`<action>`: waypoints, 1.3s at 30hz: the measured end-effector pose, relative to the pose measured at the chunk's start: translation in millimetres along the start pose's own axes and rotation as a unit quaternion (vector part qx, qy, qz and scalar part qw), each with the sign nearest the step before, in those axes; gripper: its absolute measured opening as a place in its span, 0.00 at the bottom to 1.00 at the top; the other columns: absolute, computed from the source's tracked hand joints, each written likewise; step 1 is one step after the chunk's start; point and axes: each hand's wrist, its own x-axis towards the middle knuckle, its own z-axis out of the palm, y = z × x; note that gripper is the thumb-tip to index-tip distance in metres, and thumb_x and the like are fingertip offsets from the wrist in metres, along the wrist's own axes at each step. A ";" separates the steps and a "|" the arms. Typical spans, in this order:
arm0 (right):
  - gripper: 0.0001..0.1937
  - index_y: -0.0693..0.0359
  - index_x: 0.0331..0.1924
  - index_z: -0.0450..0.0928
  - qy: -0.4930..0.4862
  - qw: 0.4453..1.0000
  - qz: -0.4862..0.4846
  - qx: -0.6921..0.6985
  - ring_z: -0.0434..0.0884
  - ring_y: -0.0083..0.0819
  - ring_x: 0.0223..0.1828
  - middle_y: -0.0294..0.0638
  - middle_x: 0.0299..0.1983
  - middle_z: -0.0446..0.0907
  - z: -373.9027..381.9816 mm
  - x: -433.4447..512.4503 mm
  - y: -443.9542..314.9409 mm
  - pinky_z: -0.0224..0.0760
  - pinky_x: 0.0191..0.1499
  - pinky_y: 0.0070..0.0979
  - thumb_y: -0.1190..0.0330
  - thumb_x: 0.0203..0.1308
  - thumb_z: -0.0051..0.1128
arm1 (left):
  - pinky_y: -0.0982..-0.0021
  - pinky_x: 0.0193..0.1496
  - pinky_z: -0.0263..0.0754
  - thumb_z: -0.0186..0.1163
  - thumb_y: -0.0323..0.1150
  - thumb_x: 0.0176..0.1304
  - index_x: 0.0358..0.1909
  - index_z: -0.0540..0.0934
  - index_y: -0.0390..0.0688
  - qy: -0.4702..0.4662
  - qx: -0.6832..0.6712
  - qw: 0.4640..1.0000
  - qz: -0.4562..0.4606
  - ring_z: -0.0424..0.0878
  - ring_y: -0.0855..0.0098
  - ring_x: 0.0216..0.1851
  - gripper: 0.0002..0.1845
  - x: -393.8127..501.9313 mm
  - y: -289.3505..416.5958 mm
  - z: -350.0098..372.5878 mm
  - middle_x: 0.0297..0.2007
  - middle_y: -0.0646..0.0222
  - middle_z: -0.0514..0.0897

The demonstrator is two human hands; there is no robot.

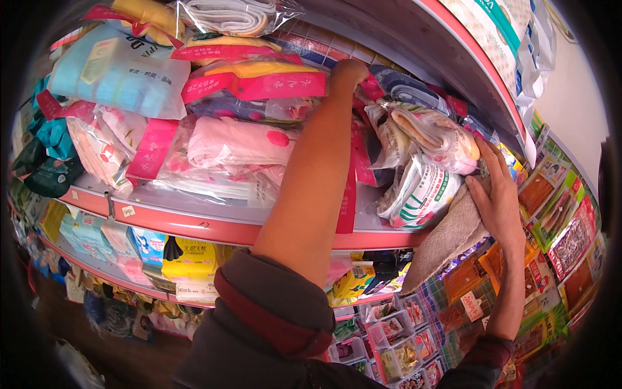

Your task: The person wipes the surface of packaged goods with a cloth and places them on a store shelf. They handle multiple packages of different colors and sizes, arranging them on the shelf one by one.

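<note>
My left hand (351,75) reaches deep onto the upper shelf, at its back wall. Its fingers are hidden among bagged towels, so what they hold does not show. Below my left forearm lies a bagged pink towel (238,141). My right hand (495,194) holds a coarse grey-brown cloth (447,238), which hangs past the shelf's front edge. The fingers of that hand also lie against a rolled towel in clear wrap (432,133). Beneath this roll stands a white soft pack (427,194) with green and pink print. Folded blue towels (410,87) lie behind.
A red-edged shelf (184,229) runs across the view, with another shelf board (466,53) overhead. A bagged light-blue towel (116,73) is at the left. Boxed goods (189,260) fill the lower shelf. Snack packets (573,238) hang at right, above clear bins (393,326).
</note>
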 end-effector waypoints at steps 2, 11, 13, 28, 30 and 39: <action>0.31 0.58 0.66 0.64 0.003 1.000 -0.012 -0.004 0.83 0.40 0.40 0.54 0.65 0.65 -3.2 -0.4 -0.5 0.74 0.47 0.31 0.79 0.56 0.56 | 0.55 0.40 0.77 0.60 0.28 0.56 0.40 0.80 0.31 -0.024 -0.121 0.992 -0.011 0.81 0.60 0.40 0.12 10.0 -8.0 -2.6 0.43 0.52 0.81; 0.17 0.67 0.51 0.76 0.011 0.997 0.072 -0.001 0.81 0.39 0.44 0.52 0.46 0.79 -55.7 37.6 5.5 0.71 0.50 0.30 0.79 0.56 0.47 | 0.56 0.28 0.79 0.56 0.18 0.52 0.32 0.77 0.28 0.110 -0.451 0.886 -0.020 0.83 0.58 0.30 0.05 14.6 20.4 5.7 0.35 0.48 0.80; 0.15 0.67 0.49 0.77 -0.030 0.996 0.036 -0.081 0.82 0.42 0.42 0.52 0.41 0.81 -62.2 62.2 1.1 0.72 0.49 0.31 0.78 0.57 0.48 | 0.56 0.30 0.80 0.56 0.19 0.52 0.33 0.77 0.28 0.073 -0.483 0.872 -0.028 0.83 0.59 0.32 0.06 17.5 20.2 0.9 0.35 0.50 0.80; 0.16 0.61 0.52 0.79 -0.003 0.989 -0.129 -0.074 0.80 0.51 0.40 0.49 0.42 0.80 -27.0 59.7 -13.3 0.73 0.43 0.37 0.64 0.63 0.56 | 0.57 0.49 0.79 0.52 0.40 0.64 0.48 0.82 0.39 0.182 0.109 0.976 0.040 0.83 0.53 0.47 0.19 -30.5 63.6 -40.6 0.49 0.53 0.83; 0.16 0.61 0.51 0.79 -0.001 0.988 -0.129 -0.089 0.80 0.52 0.40 0.49 0.42 0.80 -26.2 58.2 -13.5 0.73 0.43 0.37 0.64 0.62 0.57 | 0.58 0.50 0.78 0.50 0.41 0.64 0.49 0.82 0.39 0.211 0.092 0.971 0.065 0.82 0.53 0.50 0.20 -31.8 64.6 -41.1 0.50 0.52 0.82; 0.14 0.65 0.50 0.77 -0.023 0.975 -0.161 -0.148 0.79 0.53 0.42 0.52 0.42 0.79 -48.7 76.9 -41.0 0.72 0.45 0.38 0.70 0.60 0.56 | 0.60 0.48 0.76 0.47 0.44 0.67 0.56 0.77 0.38 0.172 -0.273 0.946 0.042 0.80 0.57 0.51 0.24 -37.0 70.4 -31.5 0.53 0.53 0.80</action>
